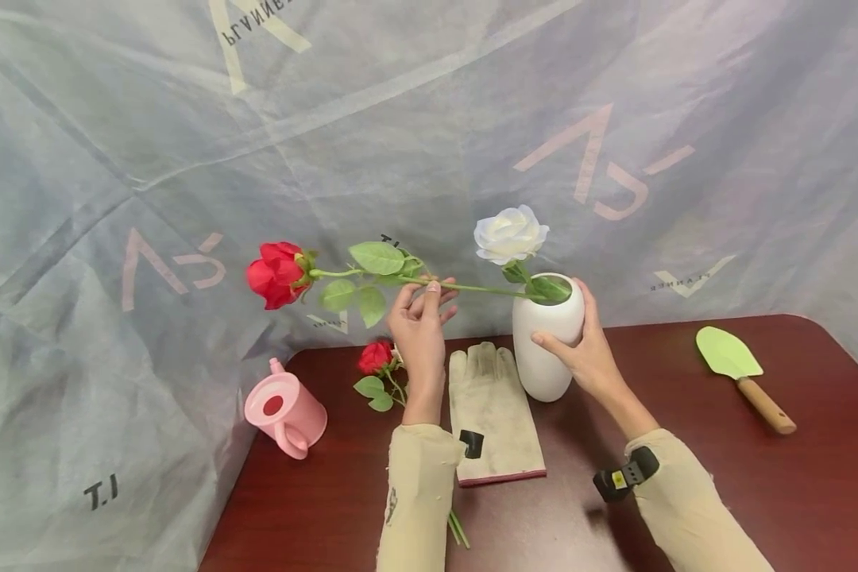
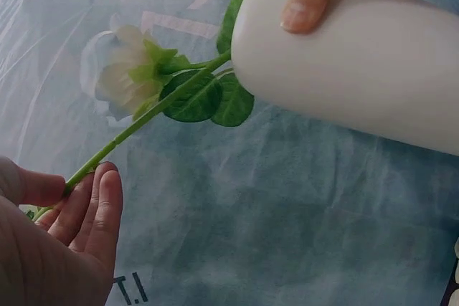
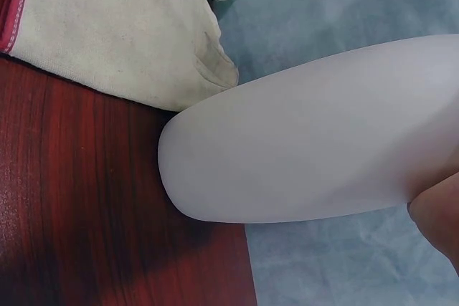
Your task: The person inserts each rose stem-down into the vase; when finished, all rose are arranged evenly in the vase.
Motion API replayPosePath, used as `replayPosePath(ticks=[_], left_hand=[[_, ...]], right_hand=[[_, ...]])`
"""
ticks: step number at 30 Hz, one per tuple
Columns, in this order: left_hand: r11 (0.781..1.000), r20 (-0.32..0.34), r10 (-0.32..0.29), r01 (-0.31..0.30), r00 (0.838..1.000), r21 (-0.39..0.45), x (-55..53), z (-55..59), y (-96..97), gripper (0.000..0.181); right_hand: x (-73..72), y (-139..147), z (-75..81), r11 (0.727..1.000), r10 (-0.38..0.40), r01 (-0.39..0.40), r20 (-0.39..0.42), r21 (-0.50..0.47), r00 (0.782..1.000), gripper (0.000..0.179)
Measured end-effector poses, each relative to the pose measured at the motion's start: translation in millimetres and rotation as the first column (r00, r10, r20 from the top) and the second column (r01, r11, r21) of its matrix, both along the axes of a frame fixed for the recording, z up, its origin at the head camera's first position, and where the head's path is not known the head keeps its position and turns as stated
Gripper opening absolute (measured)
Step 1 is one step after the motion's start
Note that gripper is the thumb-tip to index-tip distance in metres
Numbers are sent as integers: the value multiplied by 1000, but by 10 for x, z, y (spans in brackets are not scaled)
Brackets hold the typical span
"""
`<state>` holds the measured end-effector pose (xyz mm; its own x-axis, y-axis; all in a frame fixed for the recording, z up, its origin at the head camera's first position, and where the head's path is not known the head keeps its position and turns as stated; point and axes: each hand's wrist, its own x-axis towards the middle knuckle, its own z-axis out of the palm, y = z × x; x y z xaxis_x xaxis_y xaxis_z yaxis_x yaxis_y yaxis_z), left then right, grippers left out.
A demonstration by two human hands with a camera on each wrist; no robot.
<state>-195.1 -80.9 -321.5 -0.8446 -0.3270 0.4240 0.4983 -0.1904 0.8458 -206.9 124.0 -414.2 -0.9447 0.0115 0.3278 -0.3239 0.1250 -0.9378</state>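
Observation:
My left hand [image 1: 420, 326] pinches the green stem of a red rose [image 1: 277, 275] between thumb and fingers. The rose lies nearly level, its bloom to the left and its stem end at the mouth of a white vase [image 1: 543, 349]. Whether the tip is inside is hard to tell. My right hand [image 1: 589, 353] grips the vase around its upper side, thumb in front. A white rose [image 1: 511, 235] stands in the vase, its leaves at the rim. In the left wrist view the stem [image 2: 136, 125] crosses in front of the white rose's leaves [image 2: 193, 96].
A work glove [image 1: 493, 413] lies left of the vase. Beside it are another red rose [image 1: 376, 357] and a partly hidden pale bloom. A pink watering can [image 1: 286, 409] stands at the left; a green trowel [image 1: 729, 353] with wooden handle lies right. A grey sheet [image 1: 400, 119] hangs behind.

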Motion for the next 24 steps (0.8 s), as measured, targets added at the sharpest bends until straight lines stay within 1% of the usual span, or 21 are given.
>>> replayPosePath(ticks=[3, 6, 9, 12, 16, 21, 24], left_hand=[[1000, 11, -13, 13, 1000, -26, 24, 24, 57, 13], [998, 12, -24, 25, 1000, -50, 65, 97, 118, 13], [996, 16, -16, 17, 1000, -83, 94, 173, 167, 14], [994, 16, -11, 13, 1000, -109, 26, 138, 188, 14], [990, 19, -4, 7, 1000, -141, -98, 34, 203, 15], [976, 31, 46, -38, 998, -215, -145, 7, 252, 13], [958, 25, 87, -77, 996, -276, -154, 21, 295, 11]], right_hand=[[-9, 38, -77, 1000, -6, 6, 7, 0, 1000, 98], [2, 60, -90, 1000, -7, 7, 4, -8, 1000, 99], [1, 62, -86, 1000, -8, 8, 0, -8, 1000, 99], [-11, 50, -73, 1000, -10, 10, -1, 0, 1000, 99], [6, 15, -9, 1000, -7, 7, -2, 5, 1000, 98], [98, -43, 153, 1000, 5, -5, -8, 2, 1000, 95], [129, -60, 206, 1000, 4, -4, -18, 9, 1000, 93]])
